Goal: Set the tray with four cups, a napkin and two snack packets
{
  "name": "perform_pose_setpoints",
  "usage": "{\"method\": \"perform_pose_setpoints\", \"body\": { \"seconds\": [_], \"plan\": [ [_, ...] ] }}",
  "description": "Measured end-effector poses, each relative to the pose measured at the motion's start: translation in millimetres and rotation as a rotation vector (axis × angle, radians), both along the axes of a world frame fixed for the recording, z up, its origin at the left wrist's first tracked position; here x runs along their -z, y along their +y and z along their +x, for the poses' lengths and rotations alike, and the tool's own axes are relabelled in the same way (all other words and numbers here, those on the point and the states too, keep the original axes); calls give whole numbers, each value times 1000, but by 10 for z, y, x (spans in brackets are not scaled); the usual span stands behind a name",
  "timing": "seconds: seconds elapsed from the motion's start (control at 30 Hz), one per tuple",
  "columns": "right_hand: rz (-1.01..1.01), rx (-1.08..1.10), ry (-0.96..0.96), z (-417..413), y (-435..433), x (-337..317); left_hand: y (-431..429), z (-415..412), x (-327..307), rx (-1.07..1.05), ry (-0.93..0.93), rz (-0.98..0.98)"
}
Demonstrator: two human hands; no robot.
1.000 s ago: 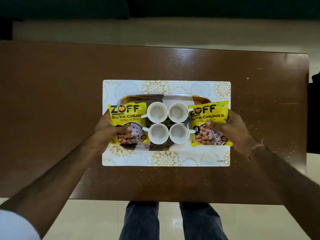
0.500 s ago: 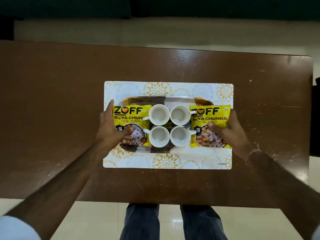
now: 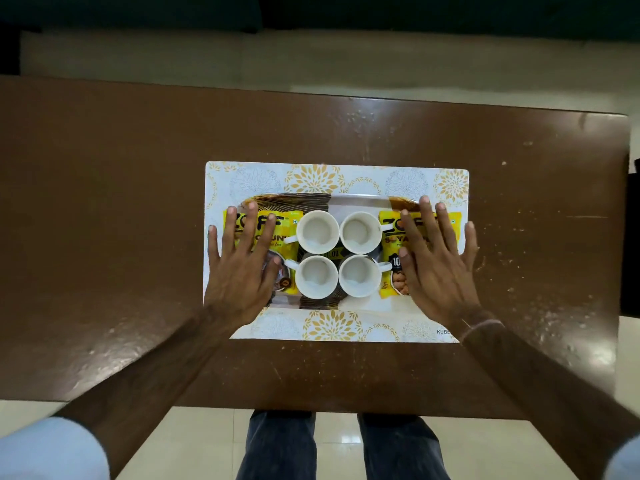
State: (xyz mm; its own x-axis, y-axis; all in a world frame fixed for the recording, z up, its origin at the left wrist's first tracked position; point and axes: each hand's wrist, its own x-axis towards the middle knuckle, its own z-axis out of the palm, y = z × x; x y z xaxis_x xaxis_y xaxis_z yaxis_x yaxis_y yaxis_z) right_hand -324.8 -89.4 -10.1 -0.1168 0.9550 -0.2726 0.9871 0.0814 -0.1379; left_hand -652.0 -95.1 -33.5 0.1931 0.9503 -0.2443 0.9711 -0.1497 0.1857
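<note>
So from where I'm sitting this looks like the tail end of the job. The tray (image 3: 360, 199) sits on a white-and-gold placemat (image 3: 322, 178) in the middle of the brown bench (image 3: 104, 202), and four white cups (image 3: 317, 231) are packed two by two in the centre, handles pointing outward. There's a yellow Zoff soya chunks packet at each end: the left packet (image 3: 291, 237) just beside the left pair of cups, the right packet (image 3: 388, 233) just beside the right pair.

Both hands are flat and spread wide, gripping nothing. The left hand (image 3: 242, 271) lies palm-down over the left packet and the right hand (image 3: 440, 268) over the right one. Whether they're pressing the packets or floating just above, I can't tell from this angle.

The napkin is the odd bit. I can only see a printed scrap (image 3: 330, 253) peeking out between the cups, and I can't say that's it.

My read: packets are placed, this is the final pat-down. The next move just calls for lifting both hands straight up without dragging the packets or bumping the cup handles.
</note>
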Motion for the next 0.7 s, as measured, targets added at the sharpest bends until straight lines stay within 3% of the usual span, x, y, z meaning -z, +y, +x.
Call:
{"method": "perform_pose_setpoints", "body": {
  "seconds": [0.17, 0.33, 0.6, 0.7],
  "plan": [
    [-18, 2, -21, 63, -1, 206, 20, 13, 87, 2, 61, 15],
    [-77, 3, 27, 72, 12, 172, 46, 23, 25, -24, -4, -77],
    [-183, 204, 245, -21, 367, -488, 535, 125, -659, -193, -89, -236],
    [-180, 165, 356, -67, 599, -829, 780, 249, -983, -179, -124, -240]
  ]
}}
